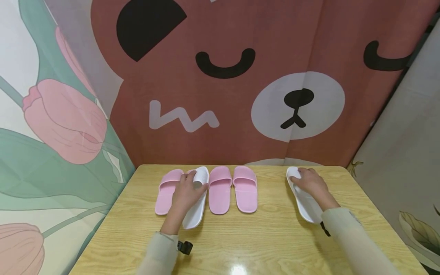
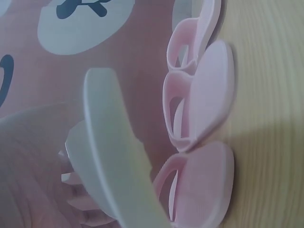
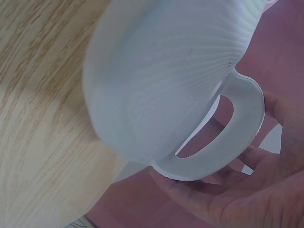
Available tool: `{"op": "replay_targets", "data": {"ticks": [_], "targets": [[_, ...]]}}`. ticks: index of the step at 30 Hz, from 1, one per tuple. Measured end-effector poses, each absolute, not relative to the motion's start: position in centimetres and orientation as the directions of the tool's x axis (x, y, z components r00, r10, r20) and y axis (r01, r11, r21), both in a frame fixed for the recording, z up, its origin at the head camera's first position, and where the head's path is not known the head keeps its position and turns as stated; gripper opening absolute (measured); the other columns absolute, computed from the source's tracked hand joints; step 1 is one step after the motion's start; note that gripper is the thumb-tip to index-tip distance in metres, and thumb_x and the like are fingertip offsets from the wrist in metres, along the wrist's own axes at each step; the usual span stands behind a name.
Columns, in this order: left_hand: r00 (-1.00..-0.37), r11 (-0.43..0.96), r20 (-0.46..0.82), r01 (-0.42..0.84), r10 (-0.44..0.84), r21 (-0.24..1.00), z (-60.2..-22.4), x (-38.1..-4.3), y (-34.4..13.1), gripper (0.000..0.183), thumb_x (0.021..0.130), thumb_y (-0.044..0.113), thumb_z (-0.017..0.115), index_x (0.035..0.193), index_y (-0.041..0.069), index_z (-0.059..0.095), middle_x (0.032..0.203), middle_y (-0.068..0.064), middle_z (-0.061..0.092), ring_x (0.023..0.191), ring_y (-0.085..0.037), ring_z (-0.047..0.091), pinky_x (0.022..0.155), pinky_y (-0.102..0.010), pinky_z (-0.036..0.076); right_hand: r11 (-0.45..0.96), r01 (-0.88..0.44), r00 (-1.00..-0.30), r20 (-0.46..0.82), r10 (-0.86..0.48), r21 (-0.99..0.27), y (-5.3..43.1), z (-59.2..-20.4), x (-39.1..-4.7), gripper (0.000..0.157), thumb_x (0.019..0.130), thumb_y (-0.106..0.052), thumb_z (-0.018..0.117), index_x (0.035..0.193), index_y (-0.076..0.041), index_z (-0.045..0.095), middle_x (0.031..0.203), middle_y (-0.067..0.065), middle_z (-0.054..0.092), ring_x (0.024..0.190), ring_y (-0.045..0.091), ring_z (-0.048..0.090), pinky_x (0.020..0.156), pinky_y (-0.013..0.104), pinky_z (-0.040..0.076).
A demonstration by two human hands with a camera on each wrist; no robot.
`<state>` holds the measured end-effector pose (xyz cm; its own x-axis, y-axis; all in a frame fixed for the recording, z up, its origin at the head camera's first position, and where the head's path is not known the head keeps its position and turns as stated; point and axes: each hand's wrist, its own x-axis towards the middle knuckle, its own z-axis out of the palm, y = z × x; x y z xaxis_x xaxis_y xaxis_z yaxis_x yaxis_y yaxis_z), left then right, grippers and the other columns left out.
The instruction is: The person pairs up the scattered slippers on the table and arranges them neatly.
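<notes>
My left hand [image 1: 186, 194] grips a white slipper [image 1: 195, 217] by its strap, toe toward the back of the table. In the left wrist view that slipper is tilted on edge, raised beside the row of pink slippers. Over at the right, my right hand [image 1: 311, 182] holds another white slipper [image 1: 308, 208] by the strap. Seen from the right wrist, fingers and thumb curl around the strap's outside, with the sole close over the wood. Just left of my left hand lies a pink slipper [image 1: 164, 200]; another is mostly hidden behind the hand and white slipper.
Two more pink slippers, one nearer [image 1: 220, 198] and one to its right [image 1: 246, 196], lie side by side mid-row, toes to the back. The wooden table [image 1: 261, 244] ends at a bear-print curtain [image 1: 233, 145]. Printed cloth hangs at both sides.
</notes>
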<state>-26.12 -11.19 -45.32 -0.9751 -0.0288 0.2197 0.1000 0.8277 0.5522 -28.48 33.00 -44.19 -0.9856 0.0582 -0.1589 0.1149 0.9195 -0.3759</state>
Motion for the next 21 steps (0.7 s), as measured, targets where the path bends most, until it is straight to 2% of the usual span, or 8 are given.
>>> {"op": "replay_targets", "data": {"ticks": [7,14,21], "targets": [[-0.973,0.821,0.229,0.114,-0.021,0.56,-45.2,-26.1,-9.9,0.076,0.086,0.05,0.073,0.147,0.011,0.051,0.142,-0.019,0.05,0.127,-0.044,0.05,0.093,-0.062,0.049,0.922,0.11,-0.987,-0.15,0.057,-0.371,32.8,-44.1,-28.6,0.081,0.101,-0.05,0.051,0.154,0.007,0.03,0.149,0.042,0.028,0.133,0.06,0.033,0.102,0.071,0.036],[-0.974,0.837,0.225,0.116,-0.009,0.535,-45.0,-26.1,-8.6,0.074,0.086,0.052,0.072,0.146,0.014,0.052,0.14,-0.019,0.053,0.119,-0.045,0.054,0.09,-0.059,0.05,0.927,0.09,-0.991,-0.128,0.046,-0.365,32.7,-44.3,-28.8,0.08,0.101,-0.049,0.051,0.153,0.008,0.031,0.149,0.041,0.029,0.134,0.059,0.033,0.104,0.07,0.034],[-0.974,0.825,0.228,0.141,0.015,0.548,-44.9,-26.2,-7.4,0.072,0.086,0.051,0.071,0.146,0.014,0.052,0.14,-0.019,0.054,0.119,-0.044,0.054,0.089,-0.058,0.051,0.925,0.087,-0.991,-0.124,0.044,-0.369,32.5,-44.3,-28.8,0.079,0.101,-0.048,0.051,0.153,0.008,0.032,0.149,0.04,0.03,0.134,0.058,0.034,0.103,0.07,0.035]]}}
